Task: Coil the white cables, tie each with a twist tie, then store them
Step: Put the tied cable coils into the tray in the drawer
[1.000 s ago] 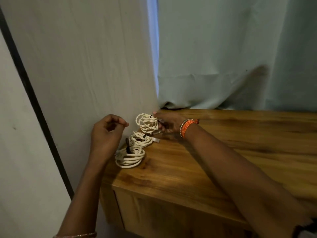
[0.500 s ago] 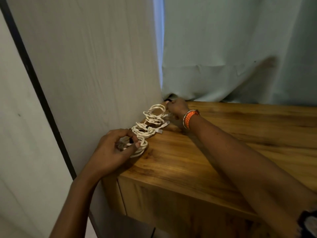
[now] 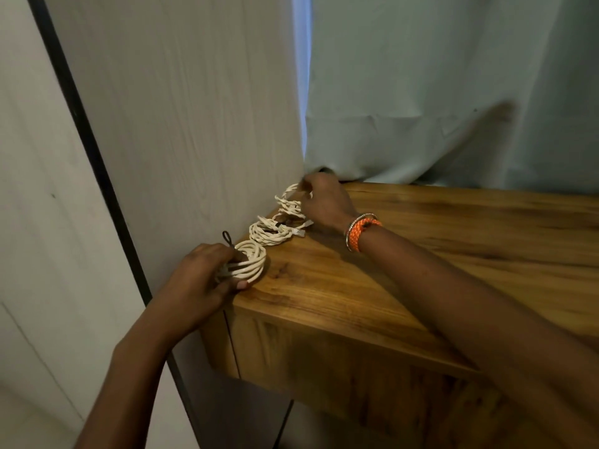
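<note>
Left hand: your left hand (image 3: 197, 280) is curled round the nearest coil (image 3: 248, 262), fingers over its wall side and thumb under its front edge. It sits at the front left corner of the desk (image 3: 421, 254), close to both edges.
Risk, nearest coil: any loosening of your grip here could tip the bundle off the corner, or down between the desk and the pale panel (image 3: 194, 124), if there is a gap there. The pictures do not settle whether there is.
Twist tie: a dark twist tie (image 3: 228, 238) stands up from that coil in a small loop. It looks closed, but I cannot tell how firmly. A loose tie would let the turns spring apart when you lift.
Middle coil: the middle coil (image 3: 270, 233) lies just behind the first, banded in dark, its connector (image 3: 299, 232) poking out toward your right wrist. That plug could snag the orange bracelet (image 3: 358, 234) or the neighbouring loops and drag the row.
Far coil: the far coil (image 3: 290, 202) rests against the panel near the curtain (image 3: 453, 92).
Right hand: your right hand (image 3: 324, 202) covers it with fingers bent onto the loops. A grip seems likely, but motion blur hides the fingertips.
Risk, far coil: its turns look the least tidy, and I cannot see a tie on it. Check before storing.
</note>
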